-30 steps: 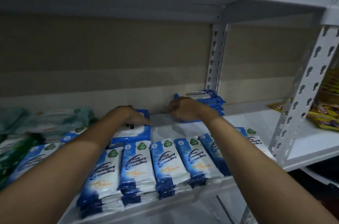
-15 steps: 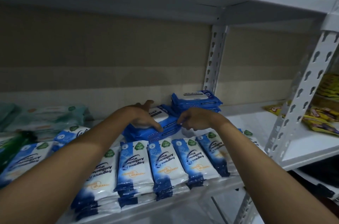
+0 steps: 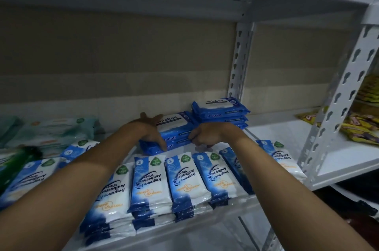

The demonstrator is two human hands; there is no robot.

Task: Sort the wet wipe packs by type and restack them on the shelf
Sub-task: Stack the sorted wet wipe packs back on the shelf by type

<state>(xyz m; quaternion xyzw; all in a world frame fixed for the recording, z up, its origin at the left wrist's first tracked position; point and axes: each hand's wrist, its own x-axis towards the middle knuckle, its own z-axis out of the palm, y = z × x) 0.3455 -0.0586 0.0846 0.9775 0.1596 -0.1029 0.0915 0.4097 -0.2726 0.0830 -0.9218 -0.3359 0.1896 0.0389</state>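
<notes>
Because the held blue pack stack (image 3: 170, 137) is gripped only at its two ends, the slick packs could be slid apart or tipped against the taller blue stack (image 3: 220, 112) just beyond the right hand (image 3: 207, 134). The left hand (image 3: 150, 131) is curled over its left end, thumb raised; the right-hand fingers pinch its right end on the shelf (image 3: 287, 133).

Gripped at both ends: blue plastic Antabax wipe-pack stack (image 3: 174, 137), left hand (image 3: 150, 133) and right hand (image 3: 207, 134) fingers curled around it.
</notes>
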